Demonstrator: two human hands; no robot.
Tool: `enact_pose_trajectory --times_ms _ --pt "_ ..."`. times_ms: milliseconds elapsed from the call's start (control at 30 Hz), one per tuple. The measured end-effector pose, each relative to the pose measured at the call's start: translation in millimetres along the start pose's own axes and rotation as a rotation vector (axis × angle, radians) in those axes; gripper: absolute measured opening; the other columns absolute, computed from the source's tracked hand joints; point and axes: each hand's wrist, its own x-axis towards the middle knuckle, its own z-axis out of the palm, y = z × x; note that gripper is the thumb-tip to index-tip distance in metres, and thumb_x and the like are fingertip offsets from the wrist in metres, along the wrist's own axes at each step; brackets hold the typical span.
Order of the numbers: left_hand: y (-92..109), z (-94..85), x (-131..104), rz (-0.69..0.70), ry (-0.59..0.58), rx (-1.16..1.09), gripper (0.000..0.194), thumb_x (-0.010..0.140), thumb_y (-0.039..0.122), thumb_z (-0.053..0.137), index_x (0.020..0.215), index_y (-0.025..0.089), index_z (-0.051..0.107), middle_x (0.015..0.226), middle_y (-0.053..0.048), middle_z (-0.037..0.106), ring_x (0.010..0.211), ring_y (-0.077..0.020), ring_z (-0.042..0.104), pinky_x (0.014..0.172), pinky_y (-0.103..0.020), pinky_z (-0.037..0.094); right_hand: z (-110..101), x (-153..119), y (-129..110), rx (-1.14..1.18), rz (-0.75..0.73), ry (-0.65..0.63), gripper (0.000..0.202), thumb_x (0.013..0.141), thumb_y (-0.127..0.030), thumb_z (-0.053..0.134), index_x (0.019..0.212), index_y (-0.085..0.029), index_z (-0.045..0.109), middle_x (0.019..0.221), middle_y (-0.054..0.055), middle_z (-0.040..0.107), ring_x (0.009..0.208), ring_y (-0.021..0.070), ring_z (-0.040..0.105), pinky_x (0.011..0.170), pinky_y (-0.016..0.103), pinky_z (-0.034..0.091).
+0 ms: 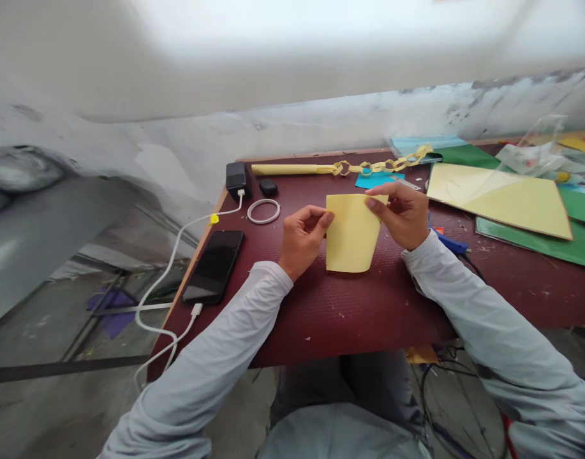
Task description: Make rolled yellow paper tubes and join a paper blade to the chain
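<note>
A piece of yellow paper (352,236) is held up over the dark red table, slightly curved at its right side. My left hand (305,239) pinches its left edge near the top between thumb and fingers. At the upper right corner, my right hand (403,211) grips the paper, thumb in front. Behind the paper lies a chain of yellow paper links (381,167), joined at its left to a long folded yellow strip (289,169). A small blue paper (369,181) is partly under the chain.
On the table's left are a phone (214,266), a charger block (236,178) with a white cable, a black case (268,187) and a white ring (263,211). Yellow sheets (503,199), green sheets (536,243) and clear plastic lie right. A blue tool (450,242) is beside my right wrist.
</note>
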Motion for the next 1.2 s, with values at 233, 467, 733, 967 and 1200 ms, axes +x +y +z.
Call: enact_pose_trajectory --times_ms 233,467,733,967,1200 --pt "-0.2 1.7 3.7 -0.016 0.053 -0.063 0.035 0.087 0.05 0.081 0.101 0.019 0.072 0.088 -0.003 0.076 0.071 -0.0122 0.07 0.059 -0.022 0.06 -0.8 -1.1 0.3 -0.014 0.051 -0.024 0.031 0.082 -0.057 0.083 0.098 -0.03 0.081 0.084 0.003 0.069 0.069 0.0168 0.057 0.058 0.032 0.049" --pt "0.4 0.4 5.0 -0.032 0.057 -0.094 0.031 0.087 0.048 0.081 0.097 0.02 0.072 0.087 -0.003 0.075 0.07 -0.0117 0.069 0.057 -0.021 0.059 0.7 -0.2 -3.2 0.073 0.061 -0.048 0.041 0.08 -0.056 0.085 0.113 -0.033 0.078 0.089 0.002 0.069 0.077 0.0178 0.063 0.066 0.033 0.055" --pt "-1.4 -3.2 7.9 -0.035 0.081 -0.111 0.031 0.087 0.047 0.081 0.098 0.021 0.071 0.085 -0.003 0.075 0.072 -0.0124 0.071 0.061 -0.022 0.059 -3.4 2.6 10.1 0.178 0.209 -0.108 0.032 0.081 -0.054 0.084 0.084 -0.023 0.075 0.074 -0.001 0.067 0.067 0.013 0.061 0.062 0.027 0.052" --pt "0.9 -4.3 8.8 -0.049 0.096 -0.104 0.031 0.086 0.048 0.081 0.096 0.02 0.072 0.084 -0.003 0.075 0.071 -0.013 0.07 0.061 -0.023 0.059 -3.3 1.5 9.0 0.105 0.176 -0.062 0.033 0.085 -0.053 0.08 0.076 -0.022 0.075 0.07 -0.001 0.067 0.063 0.0123 0.059 0.059 0.027 0.051" --pt "-0.7 -5.8 8.6 -0.046 0.082 -0.077 0.029 0.089 0.047 0.079 0.097 0.02 0.071 0.084 -0.003 0.075 0.072 -0.0132 0.071 0.06 -0.023 0.059 -2.0 2.3 9.3 0.191 0.258 -0.055 0.036 0.085 -0.056 0.079 0.073 -0.023 0.078 0.069 0.0 0.068 0.061 0.0129 0.062 0.055 0.026 0.057"
